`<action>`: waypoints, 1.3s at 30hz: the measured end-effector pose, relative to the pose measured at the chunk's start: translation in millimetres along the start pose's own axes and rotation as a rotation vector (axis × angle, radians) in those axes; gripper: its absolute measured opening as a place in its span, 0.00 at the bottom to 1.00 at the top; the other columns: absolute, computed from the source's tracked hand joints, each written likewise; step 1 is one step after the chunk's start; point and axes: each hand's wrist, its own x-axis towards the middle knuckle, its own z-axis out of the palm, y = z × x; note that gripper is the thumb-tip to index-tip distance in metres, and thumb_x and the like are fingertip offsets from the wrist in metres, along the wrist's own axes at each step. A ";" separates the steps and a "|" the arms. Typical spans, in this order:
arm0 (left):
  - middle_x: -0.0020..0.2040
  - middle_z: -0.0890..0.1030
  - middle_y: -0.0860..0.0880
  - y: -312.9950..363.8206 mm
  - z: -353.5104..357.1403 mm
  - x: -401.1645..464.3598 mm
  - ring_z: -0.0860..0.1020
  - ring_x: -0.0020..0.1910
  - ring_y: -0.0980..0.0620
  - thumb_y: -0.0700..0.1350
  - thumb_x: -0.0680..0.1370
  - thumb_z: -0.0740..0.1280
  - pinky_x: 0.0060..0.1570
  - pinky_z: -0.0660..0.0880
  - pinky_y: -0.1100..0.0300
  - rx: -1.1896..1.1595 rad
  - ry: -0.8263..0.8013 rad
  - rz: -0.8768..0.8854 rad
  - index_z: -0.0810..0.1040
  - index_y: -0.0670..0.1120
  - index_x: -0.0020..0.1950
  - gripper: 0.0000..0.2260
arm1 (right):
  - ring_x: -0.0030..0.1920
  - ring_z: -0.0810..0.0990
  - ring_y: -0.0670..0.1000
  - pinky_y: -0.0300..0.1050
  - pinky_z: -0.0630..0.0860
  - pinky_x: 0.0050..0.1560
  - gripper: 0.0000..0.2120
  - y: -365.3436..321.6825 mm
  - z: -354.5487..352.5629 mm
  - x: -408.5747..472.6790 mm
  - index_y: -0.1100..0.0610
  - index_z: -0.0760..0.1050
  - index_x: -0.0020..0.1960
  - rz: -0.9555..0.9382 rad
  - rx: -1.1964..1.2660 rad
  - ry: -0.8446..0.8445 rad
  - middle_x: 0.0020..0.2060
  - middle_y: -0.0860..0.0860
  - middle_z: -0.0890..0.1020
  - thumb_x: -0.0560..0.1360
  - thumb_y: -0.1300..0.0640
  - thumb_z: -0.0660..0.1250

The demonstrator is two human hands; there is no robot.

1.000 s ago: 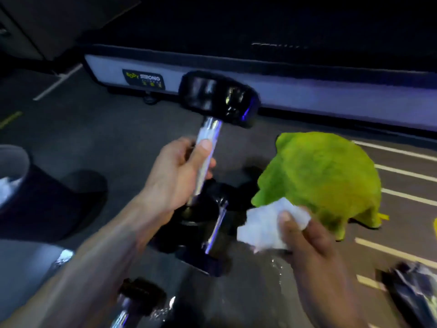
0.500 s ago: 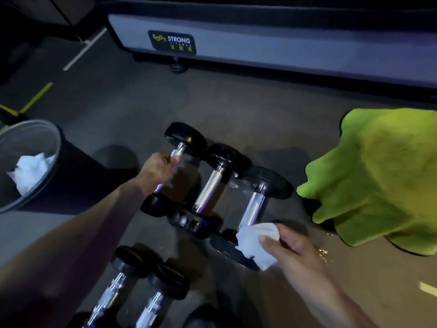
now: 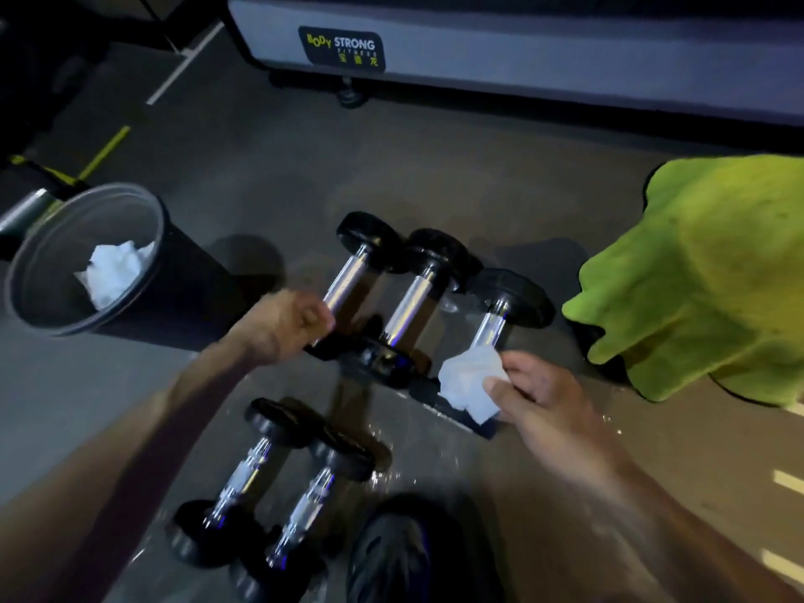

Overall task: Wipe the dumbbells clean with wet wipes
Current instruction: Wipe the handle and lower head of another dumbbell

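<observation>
Floor (image 3: 269, 167) — dark grey, with white and yellow lines painted at the left and right edges; wet spots glint near the lower dumbbells.

Dumbbells, 5 on the floor, black ends and shiny metal handles. 3 lie side by side in the upper row: left dumbbell (image 3: 348, 276), middle dumbbell (image 3: 413, 298), right dumbbell (image 3: 494, 326). 2 more lie side by side nearer the person: lower left dumbbell (image 3: 243, 476) and lower right dumbbell (image 3: 304, 511).

Left hand (image 3: 287, 324) — blurred, fingers curled, at the near end of the left dumbbell's handle; whether its grip closes on the handle cannot be told.

Right hand (image 3: 539, 393) — thumb and fingers pinch a crumpled white wet wipe (image 3: 472, 380), which lies against the near end of the right dumbbell, touching the lower part of its handle.

Bin (image 3: 56, 315) — round, dark, left of the upper row, with crumpled white wipes (image 3: 115, 272) inside.

Green cloth (image 3: 705, 272) — bright, draped over something hidden, right of the dumbbells.

Machine base (image 3: 522, 58) — grey, along the top, with a black label (image 3: 341, 49) reading "BODY STRONG".

Dark rounded object (image 3: 391, 554) — at the bottom edge, too blurred to identify.
</observation>
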 end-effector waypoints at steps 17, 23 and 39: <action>0.35 0.79 0.49 -82.6 153.7 -110.1 0.74 0.39 0.51 0.53 0.78 0.76 0.45 0.71 0.56 -0.112 -0.122 -0.270 0.78 0.46 0.37 0.16 | 0.48 0.87 0.59 0.50 0.83 0.50 0.05 32.8 35.3 -117.1 0.55 0.82 0.51 0.093 0.190 0.106 0.44 0.53 0.89 0.82 0.61 0.67; 0.29 0.76 0.53 -80.0 163.4 -115.0 0.72 0.32 0.55 0.52 0.81 0.73 0.35 0.67 0.58 -0.150 -0.066 -0.193 0.76 0.50 0.31 0.19 | 0.53 0.86 0.59 0.57 0.82 0.57 0.10 37.7 30.9 -127.4 0.52 0.82 0.54 0.122 0.286 0.127 0.47 0.50 0.89 0.81 0.64 0.67; 0.48 0.89 0.42 247.1 35.7 -98.7 0.87 0.51 0.39 0.47 0.74 0.79 0.55 0.84 0.41 -0.897 0.257 0.646 0.88 0.43 0.52 0.10 | 0.45 0.81 0.51 0.53 0.76 0.47 0.10 -22.1 -77.5 -118.5 0.49 0.83 0.52 -0.203 0.470 0.563 0.45 0.56 0.87 0.71 0.55 0.74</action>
